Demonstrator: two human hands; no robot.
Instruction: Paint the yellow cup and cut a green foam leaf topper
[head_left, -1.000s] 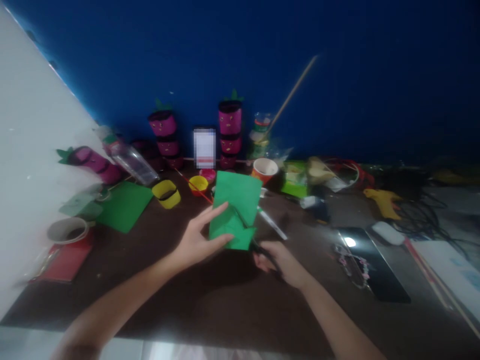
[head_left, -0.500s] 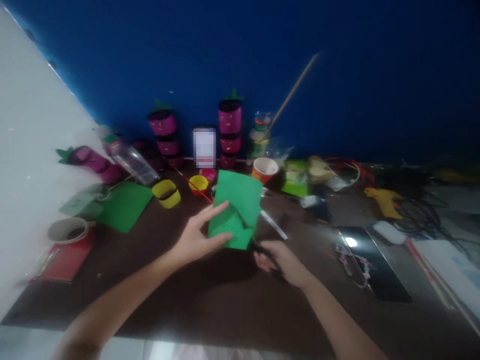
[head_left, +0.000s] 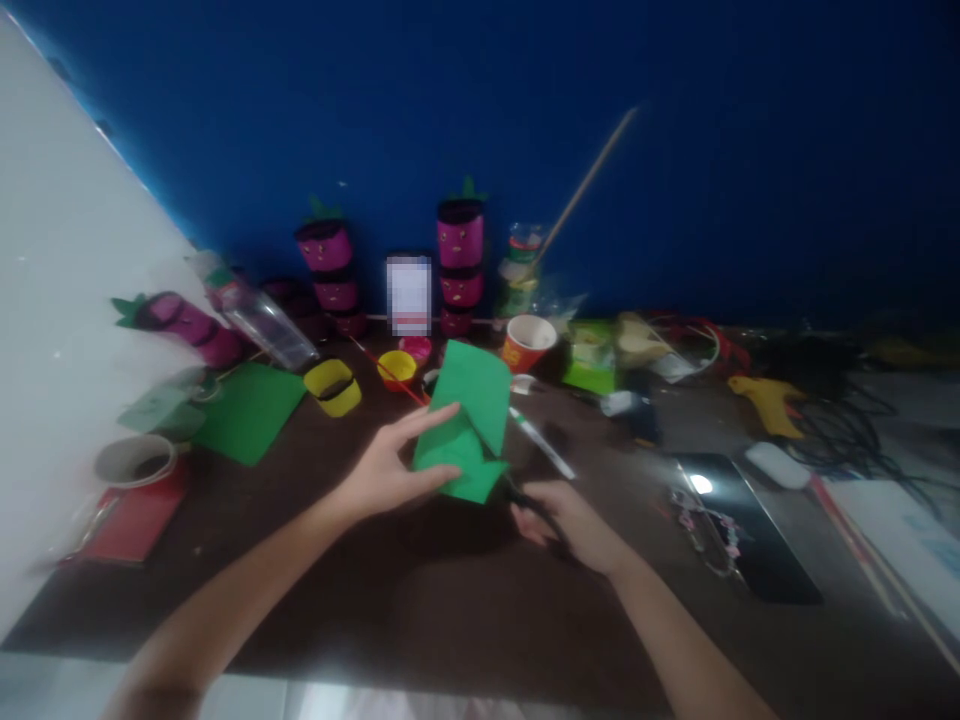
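Note:
Green paper (head_left: 469,400) is raised over the table in my left hand (head_left: 394,465), with the thumb and fingers gripping its left side. A cut runs into the sheet from its right edge, and the lower part stands apart from the upper. My right hand (head_left: 559,520) is closed around dark-handled scissors (head_left: 529,497), just off the paper's lower right corner. The blades are blurred and hard to make out. A white marker (head_left: 541,443) with a green end lies behind, to the right of the paper.
Purple segmented figures (head_left: 460,250) with green tops stand by the blue wall. Nearby are a paper cup (head_left: 530,342), a yellow container (head_left: 332,387) and a plastic bottle (head_left: 266,320). Another green sheet (head_left: 251,410) lies left. A yellow glue gun (head_left: 769,402) and a phone (head_left: 757,530) lie right.
The cut in the green paper gapes wider, and its upper part has turned and shifted. The scissors have drawn slightly right, away from the paper, with my right hand.

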